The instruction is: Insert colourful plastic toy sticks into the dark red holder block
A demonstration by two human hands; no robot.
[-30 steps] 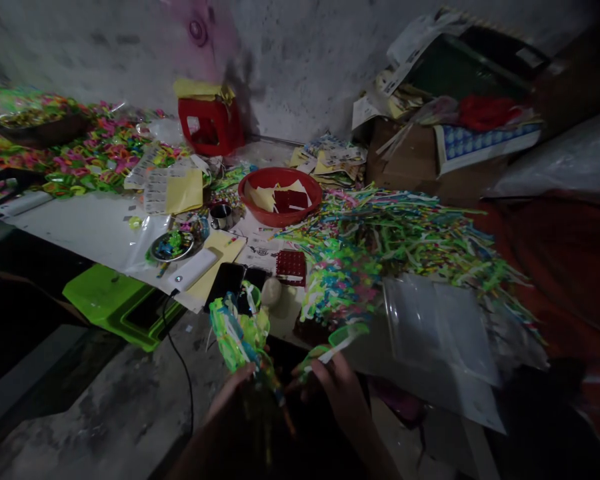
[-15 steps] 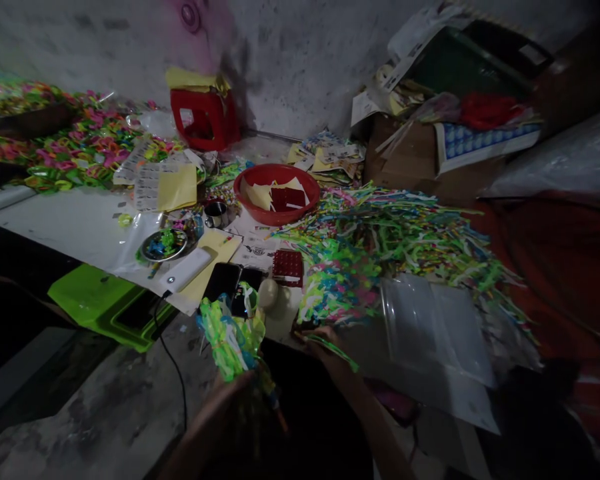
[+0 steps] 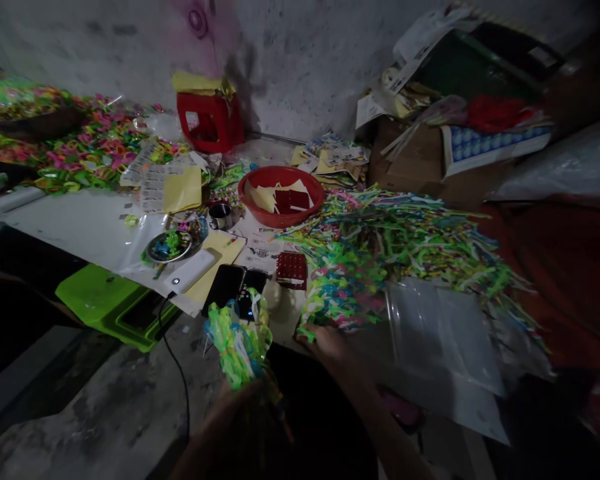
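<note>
My left hand (image 3: 243, 393) is low in front of the table, its fingers wrapped round a bundle of plastic strands (image 3: 237, 340) in green, yellow, white and blue. The bundle's tops point up and away, and thin darker stems stick out below the hand. At the table's front edge, my right hand (image 3: 327, 341) is closed at the fingertips on a small green plastic strand, mostly hidden. Just beyond it lies a dense heap of similar coloured strands (image 3: 340, 280). Two dark phone-like devices (image 3: 223, 288) and a pale rounded object (image 3: 273, 297) lie beyond the bundle.
Behind stands a red basin (image 3: 260, 217) with papers and dark red pieces. A dark red studded block (image 3: 291, 270), a metal dish (image 3: 155, 255), a cup (image 3: 220, 217) and a white power bank (image 3: 193, 272) lie nearer. Clear plastic bags (image 3: 440, 333) cover the right front.
The view has shifted slightly. The long green strand that trailed from my right hand no longer shows there, and that hand's fingertips are now at the heap's near edge. My left hand still holds the bundle.
</note>
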